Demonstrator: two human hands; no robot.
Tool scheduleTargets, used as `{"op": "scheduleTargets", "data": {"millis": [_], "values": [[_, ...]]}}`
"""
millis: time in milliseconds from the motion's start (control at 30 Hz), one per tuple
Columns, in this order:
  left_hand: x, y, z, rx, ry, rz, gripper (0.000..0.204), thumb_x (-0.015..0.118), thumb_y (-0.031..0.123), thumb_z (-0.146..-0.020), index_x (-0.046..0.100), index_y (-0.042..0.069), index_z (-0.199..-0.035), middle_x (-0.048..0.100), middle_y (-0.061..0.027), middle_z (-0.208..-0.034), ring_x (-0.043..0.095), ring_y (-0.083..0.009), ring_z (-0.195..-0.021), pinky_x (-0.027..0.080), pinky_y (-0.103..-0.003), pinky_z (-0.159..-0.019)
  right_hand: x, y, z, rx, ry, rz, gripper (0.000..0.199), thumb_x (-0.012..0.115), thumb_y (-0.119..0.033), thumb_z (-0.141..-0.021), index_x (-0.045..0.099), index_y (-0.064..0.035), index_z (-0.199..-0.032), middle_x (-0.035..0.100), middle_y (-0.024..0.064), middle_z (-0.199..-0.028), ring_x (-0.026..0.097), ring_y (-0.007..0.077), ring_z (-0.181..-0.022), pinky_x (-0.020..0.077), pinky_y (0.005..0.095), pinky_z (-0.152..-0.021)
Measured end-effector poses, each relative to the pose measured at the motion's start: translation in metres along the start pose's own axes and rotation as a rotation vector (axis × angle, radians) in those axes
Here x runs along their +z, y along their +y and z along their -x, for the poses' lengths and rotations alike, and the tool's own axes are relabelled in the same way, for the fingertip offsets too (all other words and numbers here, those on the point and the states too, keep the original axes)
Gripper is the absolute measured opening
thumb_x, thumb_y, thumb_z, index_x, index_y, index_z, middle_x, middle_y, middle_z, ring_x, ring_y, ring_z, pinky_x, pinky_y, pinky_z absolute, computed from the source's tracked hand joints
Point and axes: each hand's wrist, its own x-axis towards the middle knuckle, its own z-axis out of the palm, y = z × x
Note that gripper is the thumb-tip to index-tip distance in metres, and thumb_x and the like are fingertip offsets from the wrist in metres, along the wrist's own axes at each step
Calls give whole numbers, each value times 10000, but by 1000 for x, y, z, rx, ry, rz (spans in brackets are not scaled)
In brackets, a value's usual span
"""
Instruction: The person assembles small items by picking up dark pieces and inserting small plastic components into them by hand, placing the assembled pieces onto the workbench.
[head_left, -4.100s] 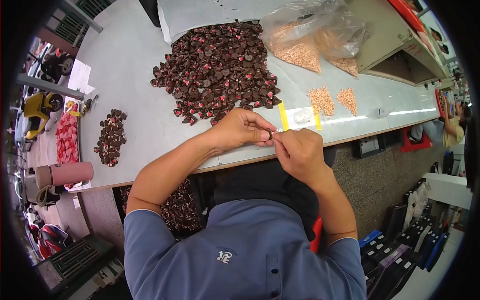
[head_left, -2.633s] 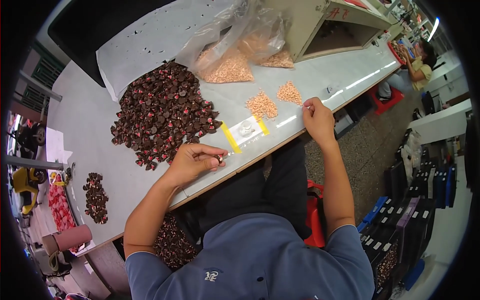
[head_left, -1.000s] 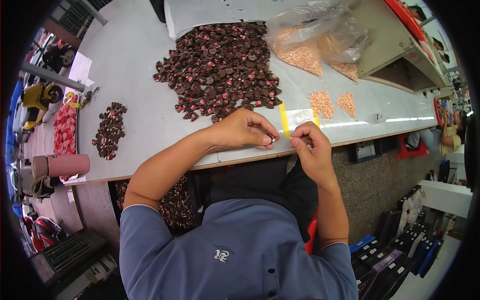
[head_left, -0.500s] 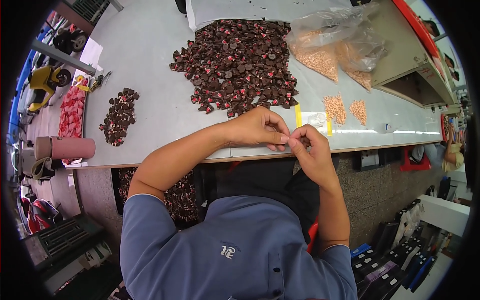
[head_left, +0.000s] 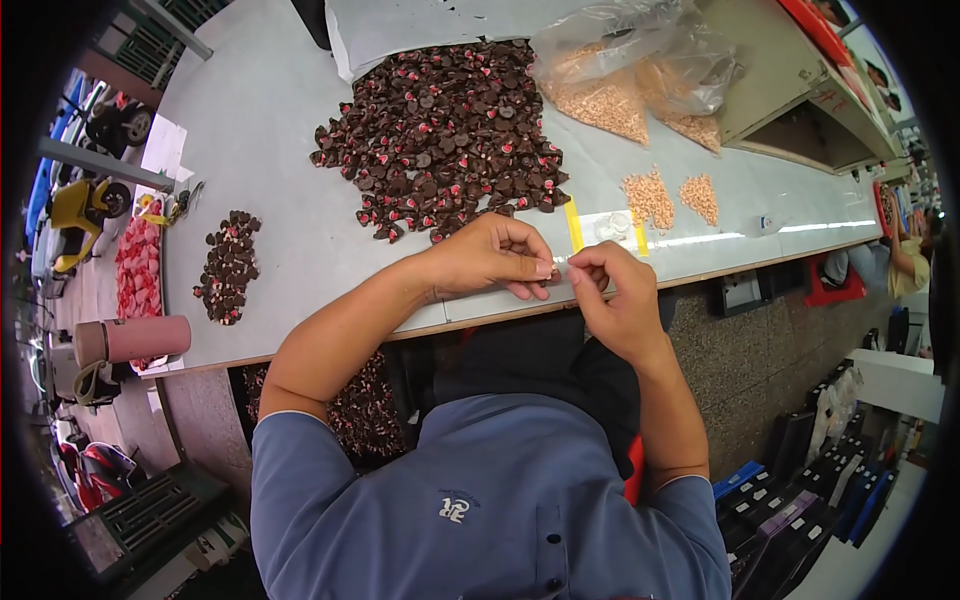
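Note:
My left hand (head_left: 490, 258) is closed near the table's front edge, pinching a small dark piece (head_left: 555, 273) with a pale bit at its tip. Most of that piece is hidden by the fingers. Just right of it, my right hand (head_left: 612, 295) has thumb and forefinger pressed together; what they hold, if anything, is too small to make out. Beyond the hands spreads a large heap of dark brown pieces with red spots (head_left: 450, 140). Two little piles of pale beige bits, the nearer pile (head_left: 650, 198) and the farther pile (head_left: 699, 198), lie to the right.
Clear bags of beige bits (head_left: 600, 105) stand at the back, beside a metal box (head_left: 800, 110). Yellow tape (head_left: 573, 228) marks a patch on the table (head_left: 300, 270). At left are a smaller dark pile (head_left: 228, 265), a tray of red pieces (head_left: 138, 270) and a pink flask (head_left: 145, 340).
My hands, touching at the fingertips before, are now slightly apart, and a small piece shows at my left fingertips. The view has shifted, so the table's things sit farther left.

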Motion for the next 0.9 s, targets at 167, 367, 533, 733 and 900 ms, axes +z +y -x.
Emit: {"op": "scheduleTargets", "data": {"millis": [167, 367, 533, 733, 900], "values": [[-2, -2, 0, 9, -27, -15, 201, 697, 183, -925, 672, 1, -1006, 712, -88, -925, 710, -157, -849, 566, -257, -721, 2, 5, -5, -191, -72, 151, 113, 680, 51, -804, 624, 3, -889, 637, 96, -730, 630, 174, -579, 483, 274, -523], [-2, -1, 1, 16, -50, -36, 194, 690, 163, -928, 675, -17, -997, 714, -109, -914, 711, -161, -838, 569, -259, -727, 2, 8, -2, -146, -118, 101, 111, 681, 46, -809, 614, 6, -888, 641, 83, -687, 643, 173, -554, 501, 273, -508], [-1, 1, 1, -6, -45, -41, 191, 690, 156, -927, 675, -21, -997, 717, -112, -919, 709, -162, -840, 568, -258, -725, 4, 15, 2, -103, -128, 67, 104, 670, 47, -830, 609, 17, -908, 657, 82, -701, 654, 141, -574, 512, 253, -510], [-3, -5, -3, 28, -31, -14, 190, 701, 144, -918, 675, -21, -1008, 718, -108, -957, 707, -162, -841, 566, -258, -703, -3, 14, -2, -114, -127, 80, 102, 660, 59, -842, 610, 25, -924, 661, 88, -705, 660, 136, -587, 511, 248, -514], [-1, -3, -3, -2, -3, -17, 202, 714, 137, -906, 689, -23, -1027, 718, -113, -987, 707, -158, -845, 565, -257, -694, -31, 9, -12, -80, -113, 226, 99, 665, 55, -836, 613, 15, -909, 649, 89, -666, 651, 153, -566, 501, 259, -514]]}}
